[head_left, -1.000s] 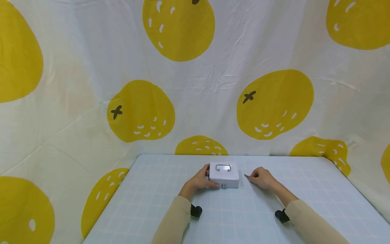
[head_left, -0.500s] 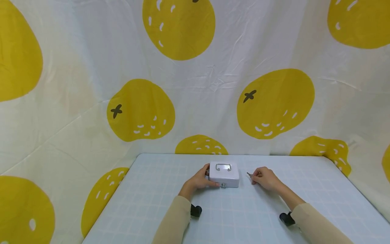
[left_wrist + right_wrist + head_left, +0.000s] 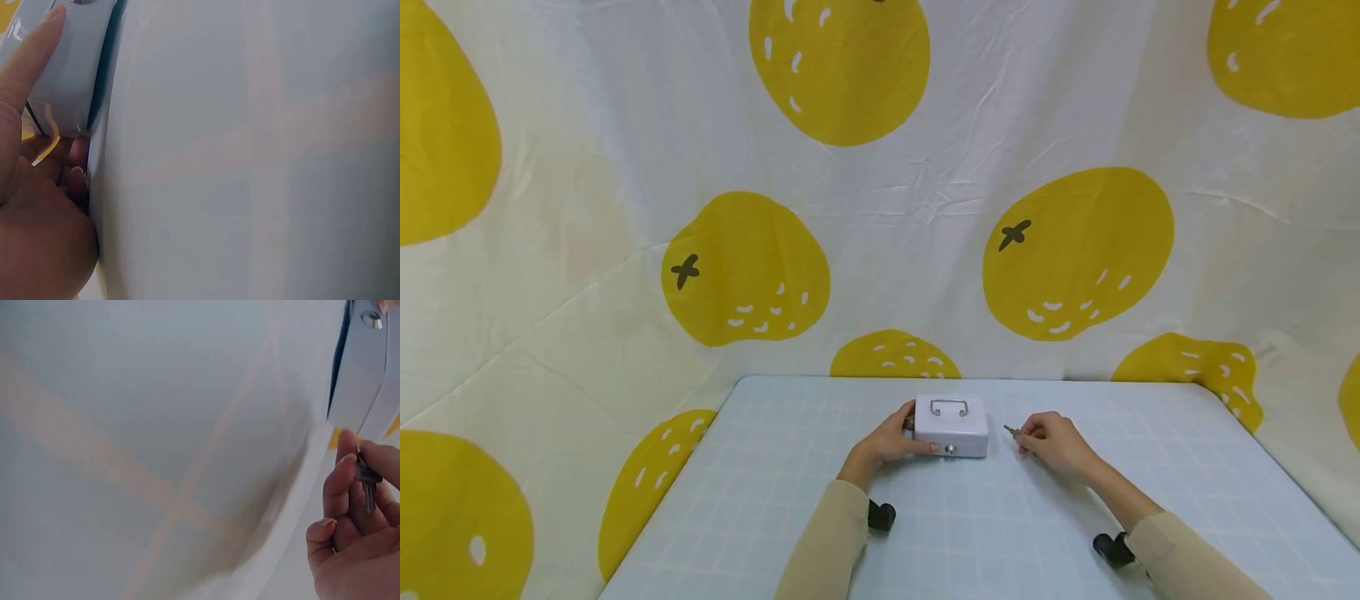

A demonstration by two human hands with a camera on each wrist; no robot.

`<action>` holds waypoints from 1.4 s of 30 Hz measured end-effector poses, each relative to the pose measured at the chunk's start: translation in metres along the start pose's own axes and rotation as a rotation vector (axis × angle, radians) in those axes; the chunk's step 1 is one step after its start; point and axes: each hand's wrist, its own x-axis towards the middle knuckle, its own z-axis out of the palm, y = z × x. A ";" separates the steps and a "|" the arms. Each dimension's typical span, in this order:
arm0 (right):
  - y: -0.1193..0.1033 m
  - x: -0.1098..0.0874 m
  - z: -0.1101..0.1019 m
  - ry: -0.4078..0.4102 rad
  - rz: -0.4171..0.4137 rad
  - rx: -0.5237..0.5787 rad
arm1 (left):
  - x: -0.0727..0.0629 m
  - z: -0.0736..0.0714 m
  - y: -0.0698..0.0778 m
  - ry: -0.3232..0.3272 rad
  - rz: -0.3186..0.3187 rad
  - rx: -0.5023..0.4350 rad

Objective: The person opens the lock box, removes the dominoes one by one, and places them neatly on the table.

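Observation:
A small white cash box (image 3: 951, 437) sits on the table with a wire handle (image 3: 949, 406) on its lid and a round lock (image 3: 951, 450) in front. My left hand (image 3: 883, 443) grips its left end, the thumb along the front face beside the lock; the other fingers are partly hidden behind the box. Just right of the box, my right hand (image 3: 1056, 442) pinches a small key (image 3: 1013, 432) between thumb and fingertips. In the right wrist view a dark-headed key (image 3: 367, 478) shows its blade pointing toward the palm.
A pale blue checked cloth (image 3: 970, 525) covers the table. Behind it and on the left hangs a white curtain (image 3: 910, 275) with large yellow fruit prints. Black wrist cameras (image 3: 882, 517) are strapped at both sleeves.
My right hand, key in its fingertips, has shifted slightly right and its forearm has swung outward. The box and my left hand stay in place.

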 end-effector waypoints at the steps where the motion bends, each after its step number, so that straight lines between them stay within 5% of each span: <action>1: -0.001 0.000 0.000 0.002 -0.012 0.000 | 0.000 0.000 0.000 0.001 -0.003 -0.013; 17: -0.012 -0.011 0.001 0.054 -0.101 -0.016 | 0.000 0.001 0.004 0.005 -0.011 -0.089; 30: -0.018 -0.018 0.000 0.044 -0.138 -0.001 | -0.001 0.003 0.002 0.014 -0.032 -0.107; 42: -0.029 -0.021 0.009 0.011 -0.254 0.005 | -0.003 0.003 0.006 0.033 -0.035 -0.115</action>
